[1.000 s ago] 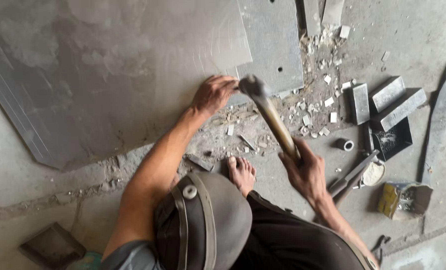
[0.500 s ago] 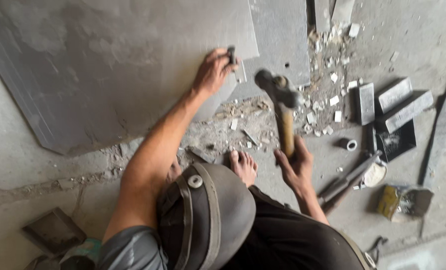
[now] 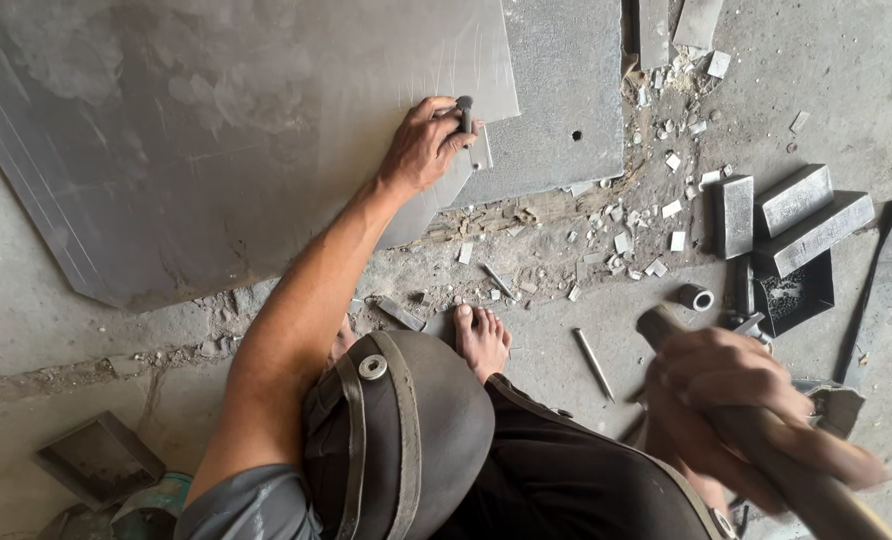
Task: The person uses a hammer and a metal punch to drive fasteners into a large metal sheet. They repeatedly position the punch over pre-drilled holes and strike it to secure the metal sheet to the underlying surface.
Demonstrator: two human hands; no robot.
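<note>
The left hand (image 3: 421, 145) grips a chisel (image 3: 464, 112) on the slab (image 3: 216, 130) edge; the right hand (image 3: 731, 385), fingers wrapped around a hammer handle (image 3: 816, 490), is raised beside it; the strike must land squarely.

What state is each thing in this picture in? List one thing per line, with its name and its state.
left hand: closed around the chisel
chisel: upright, tip on the metal sheet's edge
metal sheet: flat on the floor, scratched
right hand: gripping the hammer handle, blurred
hammer handle: drawn back near the camera
metal blocks: lying loose on the floor
metal chips: scattered
</note>
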